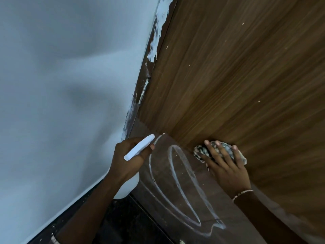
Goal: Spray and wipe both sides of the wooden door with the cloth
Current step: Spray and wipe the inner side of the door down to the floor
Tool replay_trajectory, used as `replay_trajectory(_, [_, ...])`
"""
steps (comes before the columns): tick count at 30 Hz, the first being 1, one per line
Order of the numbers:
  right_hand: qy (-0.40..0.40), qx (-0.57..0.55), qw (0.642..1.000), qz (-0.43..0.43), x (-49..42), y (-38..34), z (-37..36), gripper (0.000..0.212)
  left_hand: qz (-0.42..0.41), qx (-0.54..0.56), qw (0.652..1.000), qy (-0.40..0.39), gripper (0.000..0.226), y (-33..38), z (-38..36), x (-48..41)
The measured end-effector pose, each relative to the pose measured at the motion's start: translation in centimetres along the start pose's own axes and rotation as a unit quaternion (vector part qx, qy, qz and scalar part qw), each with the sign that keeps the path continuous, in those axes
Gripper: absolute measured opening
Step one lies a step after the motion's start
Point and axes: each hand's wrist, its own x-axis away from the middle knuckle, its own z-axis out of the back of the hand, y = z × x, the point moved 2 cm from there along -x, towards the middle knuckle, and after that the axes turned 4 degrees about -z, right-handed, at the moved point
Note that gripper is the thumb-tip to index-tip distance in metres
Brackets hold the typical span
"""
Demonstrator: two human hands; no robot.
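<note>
**A:** Head view: where is the cloth [199, 153]?
**B:** It is crumpled against the wooden door [228, 67], pressed under the right hand [226, 166], whose fingers [211, 150] are spread straight over it.
**A:** And the left hand [126, 159]?
**B:** It is wrapped round the white spray bottle [139, 147], near the door's hinge edge. I cannot tell what the bottle holds, because it is opaque.

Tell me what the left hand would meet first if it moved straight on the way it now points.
Probably the wooden door, near its hinge side; the left hand, holding the spray bottle, looks close, but depth is unclear.
</note>
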Motion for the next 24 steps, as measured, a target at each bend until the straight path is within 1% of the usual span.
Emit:
replay_trajectory(3, [0.013,0.009,1.0,0.001,-3.0,-0.7,0.0,0.06,-0.001,0.007,1.0,-0.018,0.016,0.8,-1.4,1.0])
replay_trajectory(4, [0.032,0.007,0.999,-0.001,-4.7,-1.2,-0.1,0.058,-0.016,0.009,1.0,-0.024,0.016,1.5,-1.9,1.4])
replay_trajectory(7, [0.11,-0.022,0.994,-0.008,-10.0,-2.4,-0.1,0.049,-0.061,0.014,0.997,-0.04,0.033,3.5,-3.4,2.4])
replay_trajectory(8, [0.127,-0.034,0.991,-0.002,-11.0,-2.6,0.1,0.046,-0.072,0.016,0.996,-0.043,0.034,4.0,-3.9,2.7])
replay_trajectory(10, [0.128,-0.049,0.99,0.019,-10.7,-2.2,0.1,0.044,-0.08,0.017,0.996,-0.044,0.031,4.5,-5.2,3.2])
replay_trajectory(13, [0.106,-0.045,0.992,0.05,-5.3,0.1,0.1,0.045,-0.09,0.012,0.995,-0.048,0.027,4.6,-6.9,4.0])
replay_trajectory(16, [0.038,-0.028,0.996,0.077,2.7,3.4,0.6,0.052,-0.103,0.012,0.993,-0.058,0.02,5.0,-8.5,5.0])
replay_trajectory(18, [0.009,0.0,0.997,0.082,7.4,5.8,1.4,0.055,-0.107,0.011,0.993,-0.048,0.016,5.3,-9.7,6.1])
replay_trajectory(20, [-0.004,0.015,0.997,0.078,10.7,7.8,2.4,0.052,-0.119,0.001,0.992,-0.043,0.019,5.5,-10.8,7.1])
replay_trajectory(22, [-0.013,0.017,0.998,0.061,12.6,8.9,2.9,0.05,-0.127,-0.01,0.99,-0.054,0.018,5.7,-11.8,8.1])
replay_trajectory(24, [-0.014,0.031,0.999,0.036,13.0,8.9,3.0,0.055,-0.119,-0.001,0.991,-0.054,0.013,5.9,-12.5,9.3])
